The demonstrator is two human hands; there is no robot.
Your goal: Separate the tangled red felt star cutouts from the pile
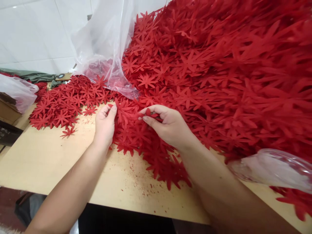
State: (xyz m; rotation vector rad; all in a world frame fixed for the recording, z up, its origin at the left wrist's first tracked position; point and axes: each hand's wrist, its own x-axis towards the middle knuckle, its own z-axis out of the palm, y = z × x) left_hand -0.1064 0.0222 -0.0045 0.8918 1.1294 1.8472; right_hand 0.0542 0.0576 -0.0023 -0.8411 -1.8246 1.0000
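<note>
A red flower-shaped cutout (149, 114) is pinched between the thumb and the fingers (149, 121) of the right hand (168, 125), which are closed on it; it sits near the middle of the scene, at the near edge of the big heap. The left hand (105, 125) is just to the left of it, its fingers curled loosely with the thumb against the edge of the red cutouts; whether it actually grips one cannot be told. Between the two hands and just below them lies a low spread of the same cutouts (136, 139), running on toward the near right edge of the surface.

Far and to the right, a huge heap of red cutouts (219, 71) fills most of the view, sloping down toward the hands. A clear plastic bag (104, 42) lies open at the far middle, draped over the heap's left side, with some cutouts showing through it. Another fold of clear plastic (273, 169) lies at the near right, over the heap's lower edge.

To the left is a flatter patch of cutouts (60, 104), with one lone cutout (68, 131) lying apart from it on the bare wood. The light wooden surface (48, 159) carries all of this, and fine red specks dot it near the hands. At the far left sit a cardboard box (7, 112) and a smaller plastic bag (19, 91), with a white tiled wall (31, 32) behind.
</note>
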